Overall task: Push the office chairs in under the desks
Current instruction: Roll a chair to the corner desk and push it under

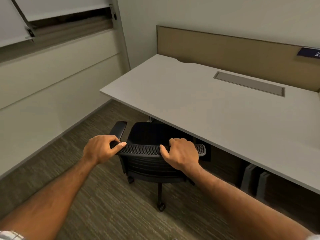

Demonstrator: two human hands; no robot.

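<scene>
Noted chair on floor at near left corner of bench, seat partly under its edge. Found left hand and right hand gripping top of chair back, side by side. Logged partition behind bench, wall to left.

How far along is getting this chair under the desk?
Done: the chair has its seat front under the desk edge. In hand: left hand and right hand grip the backrest top. Left: backrest and armrest are outside the desk, so more pushing seems needed.
</scene>
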